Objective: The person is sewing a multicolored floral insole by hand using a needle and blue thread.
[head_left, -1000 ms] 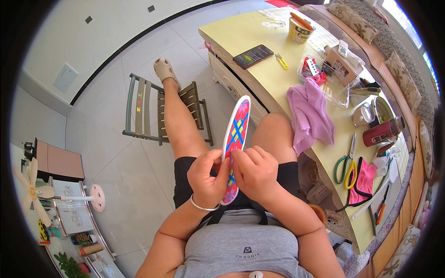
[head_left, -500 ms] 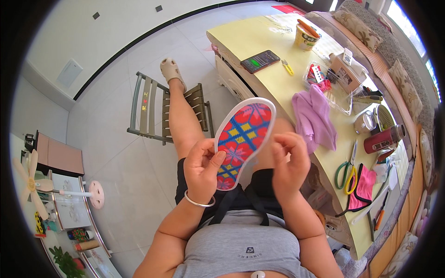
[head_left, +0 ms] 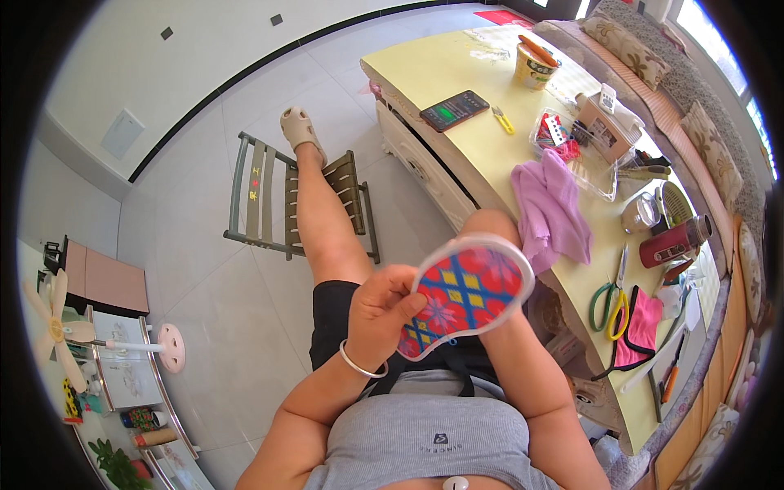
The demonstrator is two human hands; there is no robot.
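Observation:
My left hand [head_left: 382, 314] grips an insole [head_left: 464, 287] at its left side, the thumb lying flat on the patterned face. That face carries red flower shapes, blue crossing bands and yellow patches, framed by a white border. The insole is tilted over my lap, its wide end toward the right. My right forearm [head_left: 531, 367] runs up behind the insole, which hides the right hand's fingers, so I cannot see what they hold. A small bit of blue shows below the insole's lower edge.
On the yellow table [head_left: 482, 155] at the right lie a lilac cloth [head_left: 551, 208], a phone [head_left: 455, 110], a yellow cutter [head_left: 503, 120], scissors [head_left: 611, 306], a pink cloth [head_left: 639, 331] and a dark red flask [head_left: 674, 242]. My leg rests across a folding stool [head_left: 347, 196].
The insole has turned, its wide end swinging right and down. My right hand has gone from beside the insole to behind it. My left hand keeps its grip and has shifted right.

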